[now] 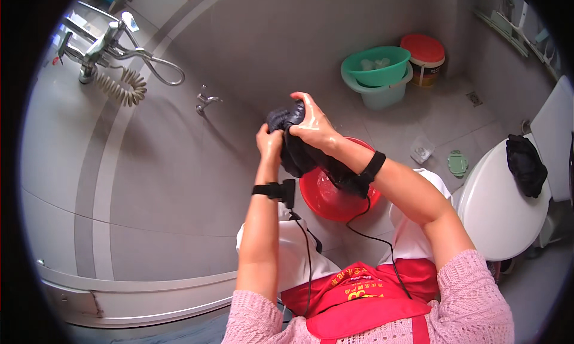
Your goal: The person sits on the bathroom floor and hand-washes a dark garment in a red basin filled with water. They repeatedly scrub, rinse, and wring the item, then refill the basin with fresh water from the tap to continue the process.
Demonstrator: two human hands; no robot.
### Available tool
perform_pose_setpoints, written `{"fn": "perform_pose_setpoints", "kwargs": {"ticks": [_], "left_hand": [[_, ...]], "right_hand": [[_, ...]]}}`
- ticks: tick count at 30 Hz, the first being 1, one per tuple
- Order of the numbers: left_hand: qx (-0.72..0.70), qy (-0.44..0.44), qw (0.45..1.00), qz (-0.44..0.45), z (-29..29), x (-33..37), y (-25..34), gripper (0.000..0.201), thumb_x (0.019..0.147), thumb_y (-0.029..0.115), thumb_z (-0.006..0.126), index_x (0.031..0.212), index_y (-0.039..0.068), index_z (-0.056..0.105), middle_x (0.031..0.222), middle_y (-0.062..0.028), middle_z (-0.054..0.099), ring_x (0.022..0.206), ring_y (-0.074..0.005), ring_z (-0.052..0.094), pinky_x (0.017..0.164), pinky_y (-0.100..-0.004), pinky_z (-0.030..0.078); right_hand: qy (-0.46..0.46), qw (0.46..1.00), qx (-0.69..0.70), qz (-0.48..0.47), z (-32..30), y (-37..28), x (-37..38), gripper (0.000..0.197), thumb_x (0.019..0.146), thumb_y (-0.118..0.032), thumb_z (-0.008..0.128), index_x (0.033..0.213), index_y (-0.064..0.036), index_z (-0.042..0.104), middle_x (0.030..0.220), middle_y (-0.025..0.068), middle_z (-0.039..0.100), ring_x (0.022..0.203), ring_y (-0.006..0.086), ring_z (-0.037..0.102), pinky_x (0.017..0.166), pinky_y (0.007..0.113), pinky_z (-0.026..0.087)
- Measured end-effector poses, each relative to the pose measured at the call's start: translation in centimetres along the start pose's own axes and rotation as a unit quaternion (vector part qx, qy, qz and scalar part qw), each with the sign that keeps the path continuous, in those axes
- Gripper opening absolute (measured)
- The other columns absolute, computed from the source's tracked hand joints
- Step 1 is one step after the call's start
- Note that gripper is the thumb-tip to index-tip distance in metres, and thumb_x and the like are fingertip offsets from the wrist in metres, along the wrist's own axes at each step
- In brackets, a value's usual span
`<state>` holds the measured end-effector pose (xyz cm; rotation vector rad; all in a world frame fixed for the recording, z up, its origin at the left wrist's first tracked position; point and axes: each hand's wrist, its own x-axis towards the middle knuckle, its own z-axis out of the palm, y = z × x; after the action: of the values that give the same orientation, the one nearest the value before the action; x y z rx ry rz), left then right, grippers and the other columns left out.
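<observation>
A wet black piece of clothing (296,154) is bunched between my two hands; its exact kind cannot be made out. My left hand (269,142) is closed on its left side. My right hand (314,126) grips it from the right, thumb and fingers around the upper bunch, with wet, shiny skin. Part of the dark fabric hangs down toward the red basin (323,210), which stands on the floor between my knees. Water shows in the basin, and my right forearm covers part of its rim. Both wrists wear black straps with cables.
Beyond the red basin stand a green basin (354,60) stacked on a pale tub (384,97) and a red-lidded bucket (426,61). A toilet (499,209) with a black cloth (526,166) on its lid is at right. Taps (206,100) and a shower mixer (98,54) project at left.
</observation>
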<state>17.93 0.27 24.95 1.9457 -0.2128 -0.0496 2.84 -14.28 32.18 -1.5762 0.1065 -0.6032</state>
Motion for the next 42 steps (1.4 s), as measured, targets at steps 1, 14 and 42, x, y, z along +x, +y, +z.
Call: {"fn": "perform_pose_setpoints", "kwargs": {"ticks": [1, 14, 42], "left_hand": [[-0.127, -0.025, 0.988, -0.079, 2.2, -1.7, -1.5, 0.036, 0.08, 0.013, 0.075, 0.115, 0.005, 0.069, 0.099, -0.0051, 0.071, 0.088, -0.0169, 0.068, 0.076, -0.0337, 0.054], [-0.103, -0.01, 0.869, -0.484, 8.8, -12.0, -22.9, 0.065, 0.096, 0.029, 0.057, 0.153, 0.006, 0.034, 0.15, -0.0179, 0.049, 0.128, -0.0373, 0.057, 0.104, -0.0437, 0.05], [0.474, -0.309, 0.82, -0.09, 18.5, -11.1, -34.0, 0.104, 0.07, 0.028, 0.085, 0.158, 0.017, 0.03, 0.166, -0.0126, 0.021, 0.15, -0.0439, 0.018, 0.117, -0.0594, 0.032]], "right_hand": [[-0.018, 0.999, 0.001, -0.039, -0.5, 0.3, 0.1, 0.075, 0.069, -0.01, 0.067, 0.141, -0.008, 0.043, 0.129, 0.017, 0.056, 0.122, 0.0316, 0.056, 0.104, 0.037, 0.043], [-0.184, 0.94, -0.045, 0.283, -1.9, 13.0, -1.0, 0.09, 0.064, -0.008, 0.08, 0.146, -0.005, 0.042, 0.129, 0.017, 0.056, 0.122, 0.0283, 0.056, 0.104, 0.034, 0.044], [-0.308, 0.69, -0.526, 0.39, -3.6, 42.1, -8.6, 0.034, 0.095, -0.013, 0.059, 0.126, -0.0215, 0.069, 0.137, 0.0105, 0.062, 0.128, 0.0311, 0.057, 0.105, 0.057, 0.046]]}}
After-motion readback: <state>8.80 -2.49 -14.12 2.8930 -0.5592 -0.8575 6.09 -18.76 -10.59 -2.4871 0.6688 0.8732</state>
